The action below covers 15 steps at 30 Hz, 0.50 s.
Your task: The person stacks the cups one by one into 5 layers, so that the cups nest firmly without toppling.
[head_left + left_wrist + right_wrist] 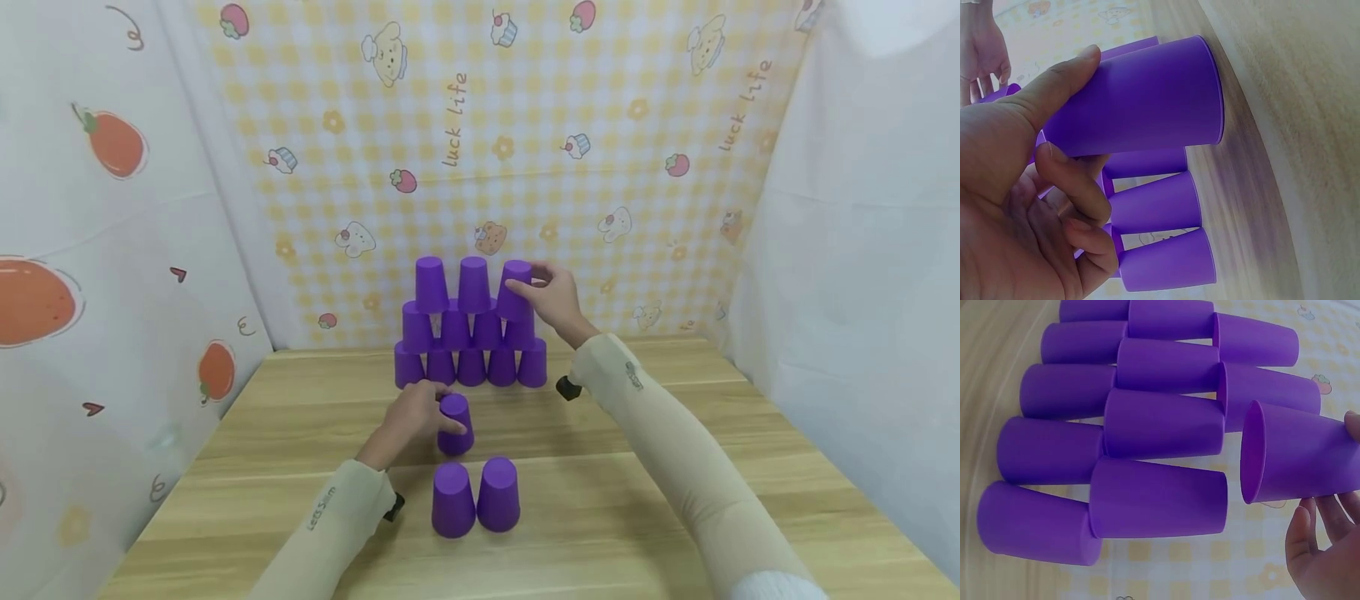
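Upside-down purple cups stand in a stacked wall (471,367) at the back of the table, several in each of the two lower rows and two on the third level. At the right end of that level, my right hand (557,296) holds another purple cup (1310,450) between thumb and fingers. The right wrist view shows a gap between its rim and the cups beneath. In front of the wall, my left hand (411,412) pinches an upside-down purple cup (1141,94) near its narrow end, thumb on one side and fingers on the other.
Two more upside-down purple cups, a left one (453,500) and a right one (498,494), stand side by side nearer the front of the wooden table (637,533). A patterned cloth backdrop (510,108) hangs close behind the wall, with cloth along both sides.
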Available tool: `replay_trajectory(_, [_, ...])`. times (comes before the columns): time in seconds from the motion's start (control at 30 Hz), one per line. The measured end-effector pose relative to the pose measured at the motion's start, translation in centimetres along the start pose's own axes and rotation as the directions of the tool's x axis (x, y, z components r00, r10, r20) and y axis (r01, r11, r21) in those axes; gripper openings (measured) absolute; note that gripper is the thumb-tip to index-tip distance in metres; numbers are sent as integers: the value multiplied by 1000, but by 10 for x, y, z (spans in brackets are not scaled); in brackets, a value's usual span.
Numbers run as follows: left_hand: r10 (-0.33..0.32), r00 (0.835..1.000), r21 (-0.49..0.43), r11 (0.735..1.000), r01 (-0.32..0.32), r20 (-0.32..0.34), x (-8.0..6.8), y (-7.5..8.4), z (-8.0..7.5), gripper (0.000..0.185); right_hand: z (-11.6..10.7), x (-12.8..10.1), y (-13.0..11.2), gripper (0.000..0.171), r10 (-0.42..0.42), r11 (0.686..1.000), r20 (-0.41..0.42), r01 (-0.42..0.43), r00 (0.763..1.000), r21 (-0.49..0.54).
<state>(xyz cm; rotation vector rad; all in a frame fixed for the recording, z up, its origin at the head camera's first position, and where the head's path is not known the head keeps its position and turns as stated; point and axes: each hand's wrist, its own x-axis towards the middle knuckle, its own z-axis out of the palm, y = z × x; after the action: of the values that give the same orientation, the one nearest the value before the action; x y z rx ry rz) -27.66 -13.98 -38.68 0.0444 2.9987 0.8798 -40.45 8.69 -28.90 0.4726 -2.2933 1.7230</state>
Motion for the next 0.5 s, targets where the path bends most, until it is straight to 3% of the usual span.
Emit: replay_trajectory(0.5, [-18, 1000, 6, 1000, 18, 9, -2, -1, 0, 79, 6, 18, 2, 57, -44, 997, 35, 47, 998, -69])
